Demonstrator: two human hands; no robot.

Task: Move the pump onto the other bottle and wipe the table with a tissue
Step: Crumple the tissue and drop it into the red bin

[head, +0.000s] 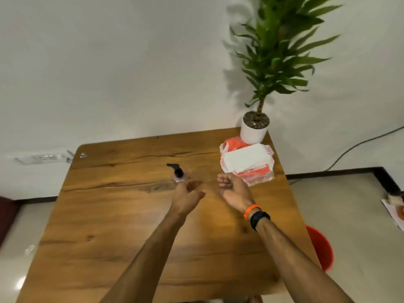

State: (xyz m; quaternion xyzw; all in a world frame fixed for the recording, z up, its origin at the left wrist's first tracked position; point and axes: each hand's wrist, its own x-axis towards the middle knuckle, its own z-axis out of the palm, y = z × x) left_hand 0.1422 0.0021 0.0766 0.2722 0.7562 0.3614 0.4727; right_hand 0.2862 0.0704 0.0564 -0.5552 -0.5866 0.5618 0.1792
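Head view: our left hand (185, 194) reaches, fingers loose, towards the pink black-pumped bottle (179, 175) on the wooden tabletop (109, 215); our right hand (232, 189) curls empty.

The warm brown wooden desk (122, 226) shows dark grain lines and knots. A pale pink clear bottle (180, 177) wears a black pump head (174, 167). At the far right corner, an orange-and-white plastic tissue pack (248, 164) holds white tissues beside a white round pot (253, 133) with green leaves. An orange thread band (251, 209) and black wristband (259, 218) circle one wrist. A red bucket (321, 248) stands on the beige floor.
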